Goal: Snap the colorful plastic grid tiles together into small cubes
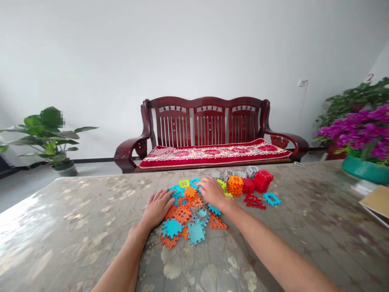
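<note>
A pile of flat plastic interlocking tiles [190, 221] in blue, orange, grey and yellow lies on the marble-patterned table [75, 227]. My left hand [157, 207] rests flat on the pile's left edge, fingers stretched out. My right hand [212, 191] lies palm down on the pile's far right, fingers reaching toward a blue tile. Beyond it stand built cubes: an orange cube [235, 185], a red cube [263, 180] and grey cubes [240, 173]. Loose red pieces [254, 201] and a blue frame tile [272, 198] lie to the right.
A dark red wooden bench [209, 134] with a red floral cushion stands behind the table. A teal pot of purple flowers [364, 140] and a yellowish book [377, 200] sit at the table's right edge. A green plant [48, 138] stands on the floor at left.
</note>
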Demonstrator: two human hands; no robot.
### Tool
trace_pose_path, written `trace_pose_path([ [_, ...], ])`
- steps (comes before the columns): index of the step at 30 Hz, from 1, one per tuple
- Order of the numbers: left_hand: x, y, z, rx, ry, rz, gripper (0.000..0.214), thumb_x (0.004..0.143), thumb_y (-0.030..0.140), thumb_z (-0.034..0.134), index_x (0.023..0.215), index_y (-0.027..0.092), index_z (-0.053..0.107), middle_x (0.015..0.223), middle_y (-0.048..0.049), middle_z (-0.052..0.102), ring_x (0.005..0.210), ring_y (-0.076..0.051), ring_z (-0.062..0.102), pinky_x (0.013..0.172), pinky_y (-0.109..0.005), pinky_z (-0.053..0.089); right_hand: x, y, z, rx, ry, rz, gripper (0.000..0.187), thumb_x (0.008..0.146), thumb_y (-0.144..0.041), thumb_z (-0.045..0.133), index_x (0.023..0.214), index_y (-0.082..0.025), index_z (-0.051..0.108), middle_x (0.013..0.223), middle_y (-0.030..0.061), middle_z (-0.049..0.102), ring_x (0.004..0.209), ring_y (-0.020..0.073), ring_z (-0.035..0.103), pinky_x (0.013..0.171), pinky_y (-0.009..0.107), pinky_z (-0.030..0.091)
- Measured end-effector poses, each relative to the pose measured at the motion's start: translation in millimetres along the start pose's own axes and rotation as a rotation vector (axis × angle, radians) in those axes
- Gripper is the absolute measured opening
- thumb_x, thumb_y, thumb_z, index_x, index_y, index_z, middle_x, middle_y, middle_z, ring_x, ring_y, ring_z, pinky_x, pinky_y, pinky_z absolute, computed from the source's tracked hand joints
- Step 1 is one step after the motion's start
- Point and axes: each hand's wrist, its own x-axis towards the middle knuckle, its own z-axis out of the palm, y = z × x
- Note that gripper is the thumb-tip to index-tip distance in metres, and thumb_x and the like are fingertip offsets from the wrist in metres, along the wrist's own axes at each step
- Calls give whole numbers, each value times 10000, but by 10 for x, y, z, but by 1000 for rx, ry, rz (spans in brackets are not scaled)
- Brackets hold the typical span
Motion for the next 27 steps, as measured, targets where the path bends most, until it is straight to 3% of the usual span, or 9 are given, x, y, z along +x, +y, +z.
trace_pose_path([
  [6, -20, -9, -3, -29, 7, 36, 478, 951, 485, 311, 1358, 329, 506, 1500, -6, 420, 1413, -247, 310, 1155, -503, 193, 477, -93, 187, -25, -52, 145, 286, 908, -223, 451, 1128, -165, 624, 1193, 131, 639, 1110, 220, 558, 951, 341, 375],
  [13, -14, -36, 31, -61, 35, 48, 468, 947, 489, 331, 1345, 331, 521, 1484, -16, 446, 1404, -249, 325, 1150, -501, 199, 671, -103, 254, -9, -154, 212, 308, 820, -271, 608, 1123, -218, 612, 1162, 102, 652, 1104, 245, 570, 915, 364, 414],
  [18, -13, -30, 30, -67, 37, 47, 455, 946, 491, 341, 1332, 342, 529, 1477, -2, 456, 1393, -253, 342, 1143, -501, 217, 640, -131, 263, 53, -74, 235, 435, 781, -220, 632, 1212, -195, 577, 1255, 125, 565, 1075, 241, 588, 875, 334, 447],
  [22, -12, -31, 23, -72, 43, 51, 452, 945, 487, 347, 1332, 343, 529, 1477, -4, 456, 1392, -249, 347, 1146, -499, 215, 544, -177, 179, 129, 27, 154, 392, 834, -106, 490, 1182, -241, 612, 1228, 45, 588, 1071, 173, 589, 919, 262, 425],
  [27, -9, -45, 27, -67, 40, 53, 454, 941, 486, 354, 1334, 345, 532, 1475, -1, 458, 1393, -244, 345, 1146, -483, 219, 154, -88, -43, 228, 159, 97, 393, 801, -76, 480, 1118, -223, 659, 1130, 27, 651, 1070, 152, 580, 955, 232, 405],
])
